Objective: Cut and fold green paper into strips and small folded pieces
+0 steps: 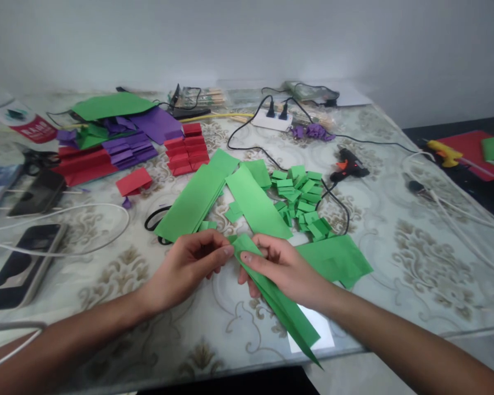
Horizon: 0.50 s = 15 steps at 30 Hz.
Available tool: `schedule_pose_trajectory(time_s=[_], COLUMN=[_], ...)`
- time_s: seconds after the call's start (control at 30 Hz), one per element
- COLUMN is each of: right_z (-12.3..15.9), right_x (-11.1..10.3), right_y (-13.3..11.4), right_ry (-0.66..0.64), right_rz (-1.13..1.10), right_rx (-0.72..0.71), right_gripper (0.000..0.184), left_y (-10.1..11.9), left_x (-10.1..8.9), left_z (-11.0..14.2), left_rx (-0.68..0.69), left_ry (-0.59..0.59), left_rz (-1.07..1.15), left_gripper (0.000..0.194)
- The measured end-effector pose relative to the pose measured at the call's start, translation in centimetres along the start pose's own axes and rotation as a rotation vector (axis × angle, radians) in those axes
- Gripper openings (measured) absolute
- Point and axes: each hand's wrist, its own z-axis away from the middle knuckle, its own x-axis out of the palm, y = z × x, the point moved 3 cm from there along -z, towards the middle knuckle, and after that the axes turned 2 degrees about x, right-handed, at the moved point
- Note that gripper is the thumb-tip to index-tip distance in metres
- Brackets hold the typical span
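My right hand (278, 269) grips a long folded green paper strip (286, 304), thumb on top and fingers beneath. The strip slants down toward the table's front edge. At its upper end my left hand (200, 258) pinches the paper between thumb and forefinger. Beyond my hands lie a stack of green strips (193, 200) and a single green strip (257, 203). A heap of small folded green paper pieces (300, 192) sits past my right hand. Another wide green strip (337, 258) lies partly behind my right wrist. Beneath the held strip shows a white sheet (323, 332).
A hot glue gun (348, 164) with a black cord lies at the right, near a white power strip (271, 119). Folded red papers (187, 151) and purple papers (129, 148) are at the back left. Phones (24, 263), scissors (37, 159) and white cables line the left side.
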Motion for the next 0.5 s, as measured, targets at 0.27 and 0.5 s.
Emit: schedule_pose_trajectory(time_s=[0.27, 0.5], right_z=[0.14, 0.22], right_x=[-0.02, -0.17], right_y=[0.09, 0.03], right_ry=[-0.051, -0.050], right_rz=[0.069, 0.055], right_rx=[0.031, 0.053], right_gripper=[0.028, 0.027], left_y=[0.34, 0.52], left_x=[0.15, 0.16], left_z=[0.41, 0.42], left_rx=[0.074, 0.115], left_ry=[-0.021, -0.049], left_rz=[-0.096, -0.177], left_gripper=[0.029, 0.027])
